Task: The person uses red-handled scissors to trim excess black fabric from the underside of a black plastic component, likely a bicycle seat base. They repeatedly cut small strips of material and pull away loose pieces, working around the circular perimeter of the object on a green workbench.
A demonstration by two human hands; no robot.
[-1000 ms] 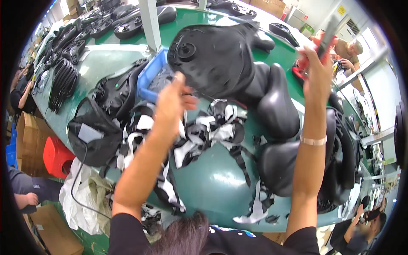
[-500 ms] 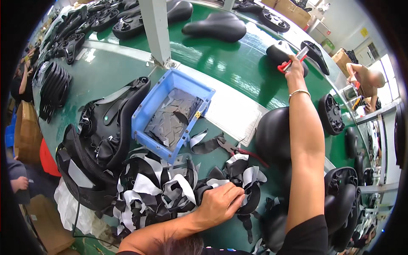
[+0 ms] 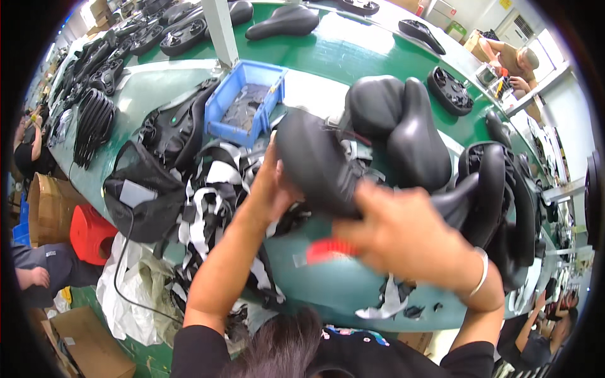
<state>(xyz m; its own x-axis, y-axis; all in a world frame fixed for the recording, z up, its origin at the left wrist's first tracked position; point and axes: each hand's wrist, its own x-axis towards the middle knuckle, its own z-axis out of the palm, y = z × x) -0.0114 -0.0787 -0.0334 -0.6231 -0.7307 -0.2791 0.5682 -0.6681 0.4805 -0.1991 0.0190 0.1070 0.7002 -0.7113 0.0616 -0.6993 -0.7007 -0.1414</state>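
Over the green table [image 3: 321,290], beside black-and-white scraps [image 3: 200,214] crowding the left, our left hand [image 3: 272,186], which a moment ago lay upon them, now grasps a black saddle [image 3: 310,157], so this piece has come into work before us. Our right hand [image 3: 409,233], returned from the far side, is blurred but seems closed around a red-handled tool [image 3: 329,251]; more saddles [image 3: 421,151] stand close at right.

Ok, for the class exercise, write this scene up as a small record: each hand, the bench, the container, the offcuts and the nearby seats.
Left hand: holds a black padded saddle
Right hand: holds a blurred red-handled tool; contact with saddle unclear
Bench: glossy green tabletop
Container: open blue plastic bin, grey scraps inside
Offcuts: black-and-white strips, left of the held saddle
Nearby seats: smooth black saddles, right of it
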